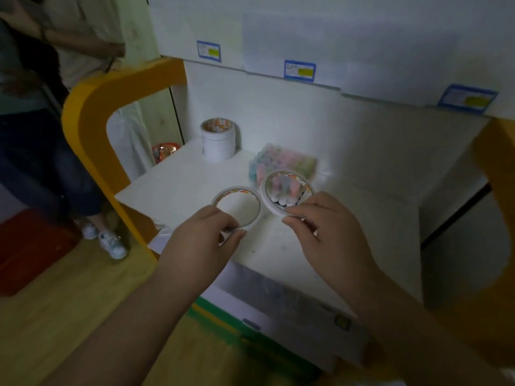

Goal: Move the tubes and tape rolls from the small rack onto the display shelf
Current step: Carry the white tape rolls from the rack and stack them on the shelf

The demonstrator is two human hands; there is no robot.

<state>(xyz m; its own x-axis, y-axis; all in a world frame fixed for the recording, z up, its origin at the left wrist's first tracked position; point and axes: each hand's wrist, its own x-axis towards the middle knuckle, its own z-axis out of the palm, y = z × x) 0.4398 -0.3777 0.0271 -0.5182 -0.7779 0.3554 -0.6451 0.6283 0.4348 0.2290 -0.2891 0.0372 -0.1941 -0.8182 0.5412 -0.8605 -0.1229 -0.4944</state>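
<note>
My left hand pinches a thin white tape roll by its near rim, low over the white display shelf. Beside it, my right hand pinches a second thin tape roll, tilted up toward me. Through that ring I see a pile of pastel tubes lying on the shelf behind. A tall stack of white tape rolls stands at the back left of the shelf. The small rack is out of view.
An orange curved frame borders the shelf on the left, and another orange part on the right. Blue price labels line the upper shelf edge. A person stands at the left near a red crate.
</note>
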